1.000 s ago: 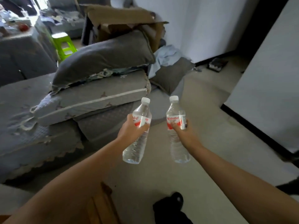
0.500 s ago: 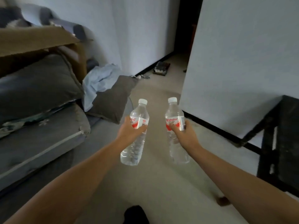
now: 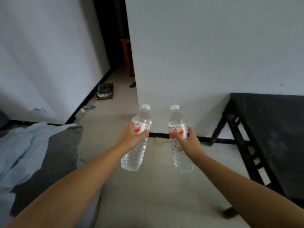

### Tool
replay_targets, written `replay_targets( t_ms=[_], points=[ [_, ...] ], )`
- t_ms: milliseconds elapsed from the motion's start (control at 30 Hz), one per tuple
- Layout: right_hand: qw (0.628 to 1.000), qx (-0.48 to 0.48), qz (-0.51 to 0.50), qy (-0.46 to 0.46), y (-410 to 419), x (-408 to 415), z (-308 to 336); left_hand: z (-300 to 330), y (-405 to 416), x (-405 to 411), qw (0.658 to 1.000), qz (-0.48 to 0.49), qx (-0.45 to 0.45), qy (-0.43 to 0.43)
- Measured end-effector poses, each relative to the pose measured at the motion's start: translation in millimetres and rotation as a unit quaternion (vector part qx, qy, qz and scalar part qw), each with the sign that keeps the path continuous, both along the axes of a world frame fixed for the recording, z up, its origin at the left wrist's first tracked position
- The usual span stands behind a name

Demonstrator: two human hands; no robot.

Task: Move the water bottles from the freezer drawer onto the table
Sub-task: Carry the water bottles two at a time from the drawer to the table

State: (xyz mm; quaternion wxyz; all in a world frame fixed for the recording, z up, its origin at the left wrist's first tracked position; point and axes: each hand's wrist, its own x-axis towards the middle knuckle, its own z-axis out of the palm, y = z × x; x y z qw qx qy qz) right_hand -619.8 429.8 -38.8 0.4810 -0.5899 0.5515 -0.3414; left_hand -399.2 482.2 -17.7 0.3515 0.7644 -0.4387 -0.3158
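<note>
I carry two clear water bottles with white caps and red-and-white labels in front of me, above the floor. My left hand [image 3: 131, 137] grips the left bottle [image 3: 135, 152] around its label; the bottle leans to the right at the top. My right hand [image 3: 186, 139] grips the right bottle [image 3: 178, 153] at its label, nearly upright. A black wooden table [image 3: 271, 137] stands at the right against the white wall, its top bare. The freezer drawer is out of view.
A sofa edge with a grey cushion [image 3: 54, 162] and a pale blue cloth [image 3: 21, 145] fills the lower left. A white wall corner [image 3: 181, 63] rises ahead, with a dark passage [image 3: 115, 46] to its left. A small dark tray [image 3: 105, 91] lies on the floor there.
The view has swung to the right: the sofa and cardboard box slid out to the left and the black table has come further in at the right. Both hands keep their bottles.
</note>
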Motion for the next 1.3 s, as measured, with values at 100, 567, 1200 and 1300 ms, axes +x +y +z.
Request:
replay_targets(
  t_ms=[100,567,1200,1300],
  points=[
    [0.999,0.019,-0.051,-0.007,-36,-6,-3,1,-62,-2,0.998,-0.056,0.01,0.004],
    [0.974,0.0,-0.225,0.002,-254,-128,-3,-5,-361,-133,0.968,-0.248,-0.005,-0.043],
    [0.854,-0.007,-0.519,-0.025,-456,-317,-6,0,-672,-390,0.839,-0.543,-0.027,-0.023],
    [0.815,-0.016,-0.578,-0.027,-485,-341,0,8,-719,-439,0.804,-0.594,-0.029,-0.017]
  ],
)
